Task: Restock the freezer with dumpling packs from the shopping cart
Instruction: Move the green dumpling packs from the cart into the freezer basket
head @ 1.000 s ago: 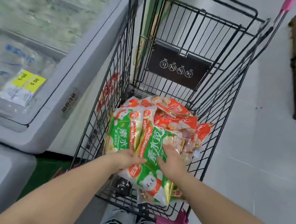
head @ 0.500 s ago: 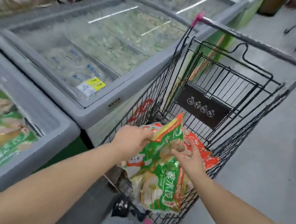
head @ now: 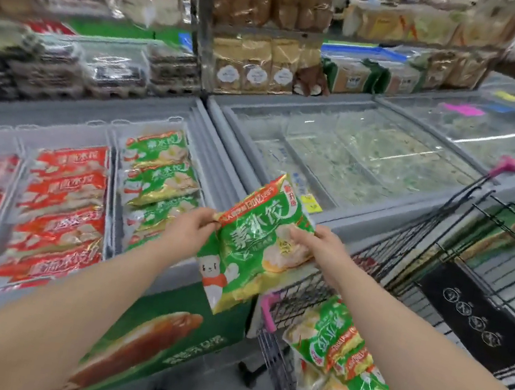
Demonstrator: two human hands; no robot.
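A green dumpling pack [head: 252, 244] hangs in the air between the open freezer [head: 171, 269] and the black wire shopping cart [head: 426, 240]. My left hand [head: 189, 229] grips its top left corner and my right hand [head: 325, 246] grips its right edge. Inside the freezer, a column of green packs [head: 159, 180] lies at the right, with columns of red packs [head: 63, 209] to the left. More green packs [head: 349, 375] lie in the cart at the lower right.
A second chest freezer [head: 354, 162] with a shut glass lid stands behind the cart, with another to its right. Shelves of bagged goods [head: 259, 64] and egg cartons [head: 52, 64] line the back. The cart's pink handle corner [head: 506, 164] sticks up at the right.
Both hands have lifted the green pack out of the cart and carried it up and left to the freezer's edge. The view has swung from the cart to the open freezer.
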